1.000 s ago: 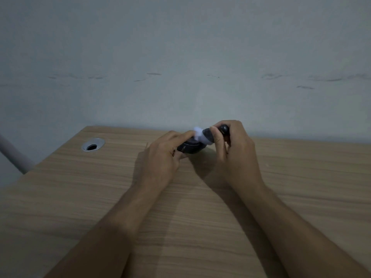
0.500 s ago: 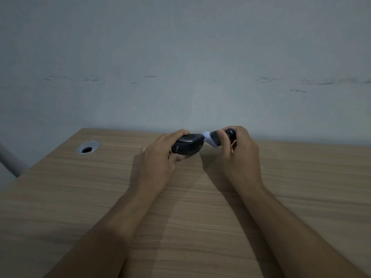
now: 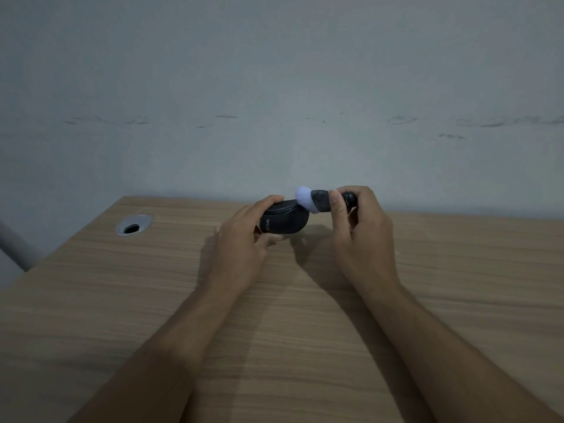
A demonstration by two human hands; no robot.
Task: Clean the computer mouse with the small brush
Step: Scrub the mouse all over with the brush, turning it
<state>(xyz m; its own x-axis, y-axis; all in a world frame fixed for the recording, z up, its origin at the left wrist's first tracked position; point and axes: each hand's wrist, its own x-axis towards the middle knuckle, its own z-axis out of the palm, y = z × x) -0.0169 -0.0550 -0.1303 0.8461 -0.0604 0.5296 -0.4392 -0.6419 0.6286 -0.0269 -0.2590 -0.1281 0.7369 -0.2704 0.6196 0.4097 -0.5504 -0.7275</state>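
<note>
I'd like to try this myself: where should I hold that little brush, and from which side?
Grip the brush by its dark stubby handle, coming from the right, as the right hand does. The pale bristles point left onto the mouse, held by the left hand, so the handle end stays free.

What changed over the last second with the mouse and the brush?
The left hand tipped the mouse up on its side. The brush, in the right hand, slid from its top to its right edge. Both grips, the desk and grommet stayed.
</note>
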